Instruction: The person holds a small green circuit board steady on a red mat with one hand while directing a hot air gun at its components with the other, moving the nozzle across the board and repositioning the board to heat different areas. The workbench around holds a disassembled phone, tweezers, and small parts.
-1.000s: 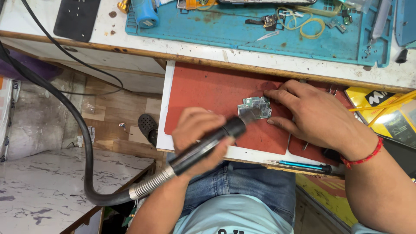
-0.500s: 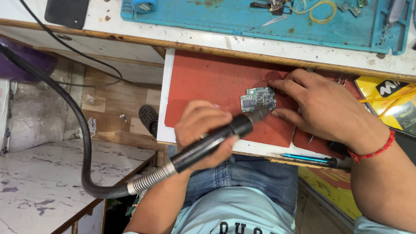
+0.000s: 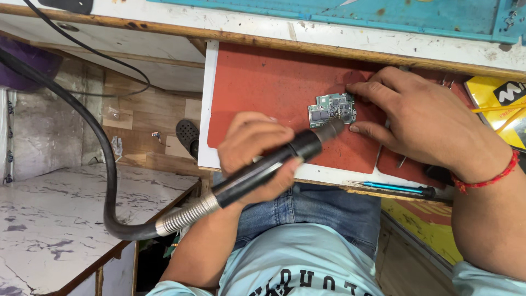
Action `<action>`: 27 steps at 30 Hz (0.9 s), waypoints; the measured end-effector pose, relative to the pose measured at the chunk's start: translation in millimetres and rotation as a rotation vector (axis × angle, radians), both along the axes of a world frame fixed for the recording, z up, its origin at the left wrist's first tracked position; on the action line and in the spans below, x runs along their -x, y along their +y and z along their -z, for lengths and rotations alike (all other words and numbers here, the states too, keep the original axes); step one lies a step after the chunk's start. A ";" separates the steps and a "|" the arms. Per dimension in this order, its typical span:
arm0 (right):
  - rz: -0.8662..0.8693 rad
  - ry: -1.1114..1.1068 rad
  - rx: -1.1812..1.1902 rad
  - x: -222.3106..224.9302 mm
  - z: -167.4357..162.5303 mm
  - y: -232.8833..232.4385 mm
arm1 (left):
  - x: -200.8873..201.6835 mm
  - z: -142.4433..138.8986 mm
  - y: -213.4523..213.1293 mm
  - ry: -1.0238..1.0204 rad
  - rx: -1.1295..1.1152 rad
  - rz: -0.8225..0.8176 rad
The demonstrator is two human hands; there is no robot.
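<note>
- A black rotary handpiece (image 3: 263,170) on a flexible shaft is gripped in the closed left hand (image 3: 253,148), its tip set on a small green circuit board (image 3: 332,109)
- The board lies on a red mat (image 3: 263,87), pinned by the right hand (image 3: 422,118) fingertips
- The step in hand is judged to be working the board's surface; steady pinning and light tip pressure are called for next

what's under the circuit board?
The circuit board lies flat on the red mat, which rests on a white board. The tool nozzle covers its lower edge; the mat directly beneath the board is hidden.
</note>
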State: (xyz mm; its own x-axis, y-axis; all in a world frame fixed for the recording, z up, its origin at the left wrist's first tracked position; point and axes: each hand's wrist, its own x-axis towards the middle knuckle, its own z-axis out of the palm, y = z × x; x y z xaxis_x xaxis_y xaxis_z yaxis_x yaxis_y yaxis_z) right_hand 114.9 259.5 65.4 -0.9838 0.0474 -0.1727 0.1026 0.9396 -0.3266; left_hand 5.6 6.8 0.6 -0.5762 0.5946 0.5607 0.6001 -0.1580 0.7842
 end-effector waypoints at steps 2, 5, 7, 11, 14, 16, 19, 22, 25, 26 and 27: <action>-0.011 0.009 0.000 0.8 0.3 0.2 | -2.0 -1.5 -2.2 -0.111 0.034 -0.147; -0.006 0.002 0.000 0.3 -0.8 -0.3 | -1.0 -1.0 -2.1 -0.081 0.038 -0.111; 0.003 -0.008 0.000 0.9 -1.2 0.1 | -0.1 0.2 -2.0 -0.045 0.033 -0.076; -0.001 0.000 0.007 0.9 -0.4 -0.1 | -0.1 1.9 -2.3 -0.109 0.036 -0.145; -0.005 0.010 -0.006 -0.8 -0.2 -0.1 | -2.2 1.0 -3.0 -0.056 0.032 -0.060; -0.003 0.004 -0.013 0.1 0.5 0.3 | -2.9 -0.3 -3.6 -0.072 0.034 -0.076; 0.012 -0.016 -0.008 0.0 0.4 -0.4 | -1.6 -1.4 -3.6 -0.144 0.035 -0.135; 0.010 -0.011 -0.004 0.6 -0.6 0.6 | 0.5 -1.1 -2.6 -0.070 0.025 -0.048; 0.013 -0.008 0.007 0.7 -0.2 0.1 | 1.1 -0.4 -3.4 -0.106 0.023 -0.084; 0.005 -0.003 0.008 0.7 -0.1 0.3 | 1.8 -0.2 -4.3 -0.111 0.012 -0.063; -0.002 0.001 0.009 0.1 -0.3 0.4 | 1.6 0.2 -4.4 -0.119 0.000 -0.041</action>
State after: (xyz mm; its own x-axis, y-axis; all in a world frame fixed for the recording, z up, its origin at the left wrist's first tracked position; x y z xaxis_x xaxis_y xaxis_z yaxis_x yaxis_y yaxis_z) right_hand 114.8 259.9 65.7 -0.9840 0.0437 -0.1725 0.1003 0.9370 -0.3346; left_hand 4.0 2.4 0.4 -0.6627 0.5691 0.4868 0.5090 -0.1346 0.8502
